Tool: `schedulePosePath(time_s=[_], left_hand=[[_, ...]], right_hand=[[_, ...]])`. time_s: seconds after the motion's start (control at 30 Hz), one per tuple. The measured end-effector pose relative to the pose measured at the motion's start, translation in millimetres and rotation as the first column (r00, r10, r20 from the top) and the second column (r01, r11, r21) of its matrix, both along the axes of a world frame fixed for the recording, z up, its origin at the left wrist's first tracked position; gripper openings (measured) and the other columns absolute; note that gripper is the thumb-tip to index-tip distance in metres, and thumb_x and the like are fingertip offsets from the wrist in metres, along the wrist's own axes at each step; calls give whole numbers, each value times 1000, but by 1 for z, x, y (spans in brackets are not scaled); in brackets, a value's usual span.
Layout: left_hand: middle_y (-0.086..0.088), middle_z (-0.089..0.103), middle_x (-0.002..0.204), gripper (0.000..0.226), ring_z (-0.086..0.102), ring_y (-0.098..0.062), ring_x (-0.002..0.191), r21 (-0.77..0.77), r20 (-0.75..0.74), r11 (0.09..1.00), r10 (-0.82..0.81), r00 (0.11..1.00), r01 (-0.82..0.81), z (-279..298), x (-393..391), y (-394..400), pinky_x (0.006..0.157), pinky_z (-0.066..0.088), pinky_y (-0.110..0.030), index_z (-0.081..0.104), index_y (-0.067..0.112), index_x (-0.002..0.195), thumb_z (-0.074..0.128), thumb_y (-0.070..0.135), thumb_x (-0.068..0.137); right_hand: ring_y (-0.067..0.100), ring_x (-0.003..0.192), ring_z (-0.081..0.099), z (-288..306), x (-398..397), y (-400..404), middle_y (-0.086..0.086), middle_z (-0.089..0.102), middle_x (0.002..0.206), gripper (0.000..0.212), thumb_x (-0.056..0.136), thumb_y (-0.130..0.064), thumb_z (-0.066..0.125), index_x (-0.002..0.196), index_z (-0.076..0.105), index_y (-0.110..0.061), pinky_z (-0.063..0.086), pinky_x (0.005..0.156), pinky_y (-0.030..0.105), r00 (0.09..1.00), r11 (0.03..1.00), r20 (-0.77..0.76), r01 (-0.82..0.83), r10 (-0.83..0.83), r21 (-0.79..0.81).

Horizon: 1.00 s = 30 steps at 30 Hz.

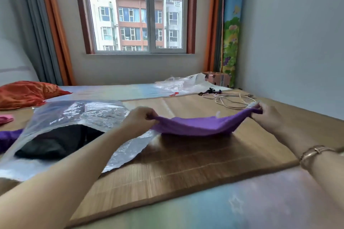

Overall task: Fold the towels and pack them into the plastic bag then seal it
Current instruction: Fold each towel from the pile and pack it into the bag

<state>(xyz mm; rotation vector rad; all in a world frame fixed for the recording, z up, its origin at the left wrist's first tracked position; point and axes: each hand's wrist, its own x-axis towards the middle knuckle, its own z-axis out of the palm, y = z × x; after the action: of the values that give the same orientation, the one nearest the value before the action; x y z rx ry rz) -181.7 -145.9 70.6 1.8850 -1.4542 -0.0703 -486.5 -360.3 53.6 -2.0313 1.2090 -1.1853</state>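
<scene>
So from my feed, the purple towel (201,126) is stretched out between both hands, just above the bamboo mat (186,163), sagging in the middle where it looks like it touches the mat. My left hand (138,117) has its fingers curled around the towel's left corner, and my right hand (268,114) is pinching the right corner, so both are gripping cloth. There's a gold-ish bracelet (314,152) on the right wrist.

Taking the mat as the reference: the clear plastic bag (74,117) lies on its left part, right beside the towel's left end, partly under my left forearm. Something dark and folded (54,143) is already inside the bag. More purple cloth (9,139) pokes out from behind the bag's left edge, and a bit of pink cloth (6,119) sits further left on the mat.

At the mat's far right corner there's a tangle of white cable (229,100), close to my right hand. Past the mat's far edge lies some crumpled clear plastic (182,83), and off the far left an orange pillow (28,93). Beyond all that is the window (137,11), with a rolled colourful play mat (231,29) standing in the corner to its right.
</scene>
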Motion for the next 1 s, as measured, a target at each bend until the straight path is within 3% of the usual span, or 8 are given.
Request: schedulePosePath(time_s=[0.17,0.27,0.43,0.5,0.6,0.67,0.8,1.0], left_hand=[[7,49,65,16,42,-4,58,291,-39,935,-202,979,204,-70,-26,22,57,34,-17,56,17,71,64,13,84],[8,50,63,20,43,-3,57,257,12,955,-153,988,145,-86,-28,26,53,33,-15,53,21,68,61,13,84],[11,47,56,18,41,-7,55,361,-116,910,-173,978,204,-88,-27,29,53,32,-21,57,20,65,61,18,82],[10,43,57,19,37,-10,56,454,-147,853,-212,966,256,-89,-30,28,52,30,-21,60,18,67,62,28,83],[2,55,60,35,43,-11,53,407,-179,879,-190,965,249,-88,-35,14,51,34,-23,67,12,78,60,45,89],[-4,69,67,33,46,-4,45,291,-157,935,-163,974,203,-88,-36,-6,47,37,-17,69,11,83,57,40,93],[8,63,74,17,45,2,53,170,-33,978,-117,993,121,-91,-37,-49,53,35,-9,68,17,90,60,31,92],[4,64,105,27,51,-9,82,277,23,952,-142,990,130,-113,-37,-94,79,40,-18,62,18,116,58,31,92]], right_hand=[[27,73,58,-67,-24,21,14,63,69,15,62,-16,64,69,52,-9,46,68,41,974,986,-212,-46,79,159],[22,67,49,-78,-24,30,6,54,63,21,57,-26,59,66,47,-11,37,65,35,975,983,-198,-63,98,175],[19,60,45,-77,-18,37,5,51,62,12,78,-13,57,70,48,-12,37,55,30,968,987,-237,-47,83,156],[21,64,46,-77,-12,35,5,53,64,13,78,-22,50,69,51,-13,35,57,31,965,987,-255,-24,65,161],[28,72,52,-82,-1,19,7,59,69,43,62,-47,35,66,55,-10,39,67,37,973,976,-228,18,33,218],[29,82,60,-90,10,-3,9,68,80,49,70,-54,38,69,61,-10,45,80,39,972,963,-235,41,24,268],[27,88,61,-92,42,-34,12,69,96,15,89,-19,54,90,65,-9,44,76,30,930,961,-368,78,26,266],[25,79,56,-72,88,-66,13,58,91,11,91,-15,55,96,50,-7,38,55,27,922,924,-379,76,78,374]])
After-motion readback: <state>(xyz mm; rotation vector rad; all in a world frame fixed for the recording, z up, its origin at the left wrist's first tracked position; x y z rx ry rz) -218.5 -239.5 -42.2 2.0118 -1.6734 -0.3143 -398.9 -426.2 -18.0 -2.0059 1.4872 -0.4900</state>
